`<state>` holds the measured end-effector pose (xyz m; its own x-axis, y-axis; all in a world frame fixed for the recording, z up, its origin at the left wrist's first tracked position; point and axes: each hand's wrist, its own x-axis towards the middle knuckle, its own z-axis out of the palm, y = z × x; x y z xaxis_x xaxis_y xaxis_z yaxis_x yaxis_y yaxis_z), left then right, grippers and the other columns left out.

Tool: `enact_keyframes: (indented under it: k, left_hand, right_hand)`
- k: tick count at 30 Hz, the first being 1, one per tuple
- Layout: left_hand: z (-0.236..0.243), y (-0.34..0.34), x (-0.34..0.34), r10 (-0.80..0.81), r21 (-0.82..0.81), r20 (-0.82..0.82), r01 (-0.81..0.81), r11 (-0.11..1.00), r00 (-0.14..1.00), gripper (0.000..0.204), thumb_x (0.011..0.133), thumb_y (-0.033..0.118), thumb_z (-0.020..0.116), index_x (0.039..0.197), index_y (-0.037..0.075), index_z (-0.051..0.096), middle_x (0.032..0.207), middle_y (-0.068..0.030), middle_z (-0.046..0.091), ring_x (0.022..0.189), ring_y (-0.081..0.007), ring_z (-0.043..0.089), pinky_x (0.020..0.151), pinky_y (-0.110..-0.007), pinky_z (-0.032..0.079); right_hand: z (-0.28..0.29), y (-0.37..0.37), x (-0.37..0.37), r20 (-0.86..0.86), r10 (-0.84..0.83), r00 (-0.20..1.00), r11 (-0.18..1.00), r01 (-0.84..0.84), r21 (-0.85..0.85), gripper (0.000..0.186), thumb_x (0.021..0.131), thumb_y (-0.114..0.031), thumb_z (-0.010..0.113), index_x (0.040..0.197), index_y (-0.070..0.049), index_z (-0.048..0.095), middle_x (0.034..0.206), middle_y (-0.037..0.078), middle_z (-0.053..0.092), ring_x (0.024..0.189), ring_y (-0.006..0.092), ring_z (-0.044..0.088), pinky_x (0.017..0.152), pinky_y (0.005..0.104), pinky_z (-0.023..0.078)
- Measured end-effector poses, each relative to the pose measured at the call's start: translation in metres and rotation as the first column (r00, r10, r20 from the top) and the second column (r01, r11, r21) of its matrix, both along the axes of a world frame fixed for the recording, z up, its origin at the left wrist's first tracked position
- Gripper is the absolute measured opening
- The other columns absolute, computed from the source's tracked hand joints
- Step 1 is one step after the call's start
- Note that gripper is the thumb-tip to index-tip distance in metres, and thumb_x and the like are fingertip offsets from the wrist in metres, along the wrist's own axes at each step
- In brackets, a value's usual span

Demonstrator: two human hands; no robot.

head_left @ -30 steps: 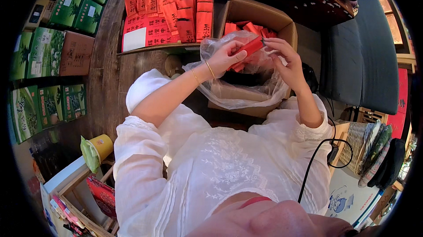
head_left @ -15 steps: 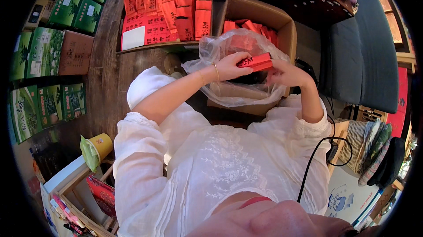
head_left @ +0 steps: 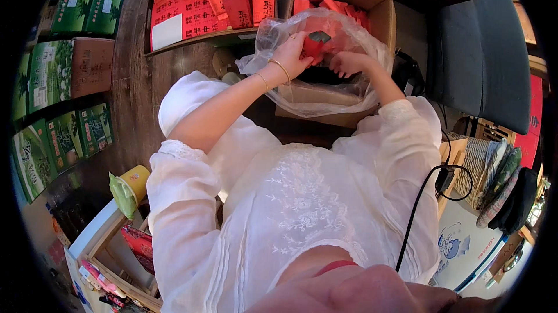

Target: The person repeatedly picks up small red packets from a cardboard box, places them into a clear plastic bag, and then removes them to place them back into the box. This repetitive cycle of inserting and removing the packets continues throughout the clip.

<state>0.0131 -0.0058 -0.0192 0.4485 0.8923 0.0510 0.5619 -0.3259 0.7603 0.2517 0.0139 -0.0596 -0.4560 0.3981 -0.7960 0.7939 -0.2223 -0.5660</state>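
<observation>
A clear plastic bag [head_left: 325, 102] lines the mouth of a cardboard box in front of me. My left hand [head_left: 292, 56] is closed around a small red paper box [head_left: 313, 49] over the bag, its dark end facing up. Beside it, my right hand [head_left: 352, 64] reaches over the bag's mouth with fingers slightly curled and apart, nothing visible in them. Dark contents [head_left: 325, 74] show inside the bag below both hands; what they are is unclear.
Behind the bag, the cardboard box [head_left: 381, 25] contains red packets [head_left: 334, 6]. To its left stands a tray of stacked red packets [head_left: 238, 5]. Green cartons [head_left: 52, 74] line the left side. A grey cushioned seat [head_left: 482, 63] and a black cable [head_left: 415, 208] are at right.
The red box has turned from lying level between both hands to end-up in my left hand. My right hand has let go and moved lower over the bag. The view has shifted too.
</observation>
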Motion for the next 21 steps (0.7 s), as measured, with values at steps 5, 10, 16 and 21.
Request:
enact_keyframes:
  k: [5, 10, 16, 21]
  left_hand:
    - [0.016, -0.002, -0.004, 0.014, -0.091, -0.017, -0.016, 0.996, 1.0, 0.058, 0.071, 0.014, 0.073, 0.12, 0.004, 0.043, 0.102, -0.0205, 0.057, 0.096, -0.0392, 0.056, 0.08, -0.044, 0.047]
    - [0.021, 0.002, -0.01, 0.029, -0.047, 0.026, -0.027, 0.999, 0.999, 0.056, 0.072, 0.01, 0.072, 0.12, 0.006, 0.044, 0.106, -0.019, 0.056, 0.096, -0.0384, 0.057, 0.081, -0.043, 0.047]
    - [0.031, 0.007, -0.008, 0.041, -0.15, 0.007, -0.039, 0.988, 0.999, 0.053, 0.072, 0.007, 0.07, 0.119, 0.007, 0.045, 0.112, -0.0168, 0.055, 0.102, -0.0372, 0.054, 0.084, -0.042, 0.046]
    - [0.031, 0.011, -0.004, 0.039, -0.165, 0.021, -0.035, 0.986, 0.999, 0.052, 0.072, 0.006, 0.07, 0.118, 0.007, 0.046, 0.114, -0.0162, 0.054, 0.106, -0.0369, 0.053, 0.086, -0.041, 0.046]
  right_hand:
    - [-0.142, -0.008, -0.007, 0.217, 0.462, 0.86, 0.874, -0.483, 0.054, 0.03, 0.075, -0.003, 0.051, 0.101, 0.002, 0.064, 0.082, 0.017, 0.065, 0.085, 0.0284, 0.063, 0.076, 0.037, 0.05]
    - [-0.225, -0.041, -0.006, 0.149, -0.002, 0.989, 0.862, -0.074, 0.501, 0.036, 0.071, -0.005, 0.052, 0.105, 0.0, 0.061, 0.099, 0.021, 0.063, 0.1, 0.0334, 0.059, 0.086, 0.0408, 0.046]
    - [-0.278, -0.042, -0.012, 0.185, 0.041, 0.982, 0.876, -0.125, 0.466, 0.046, 0.07, -0.007, 0.061, 0.116, -0.003, 0.055, 0.112, 0.018, 0.06, 0.108, 0.0311, 0.054, 0.092, 0.0411, 0.043]
    - [-0.297, -0.03, -0.028, 0.209, 0.029, 0.978, 0.856, -0.132, 0.499, 0.045, 0.07, -0.009, 0.062, 0.115, -0.003, 0.056, 0.11, 0.017, 0.06, 0.106, 0.0308, 0.055, 0.091, 0.041, 0.044]
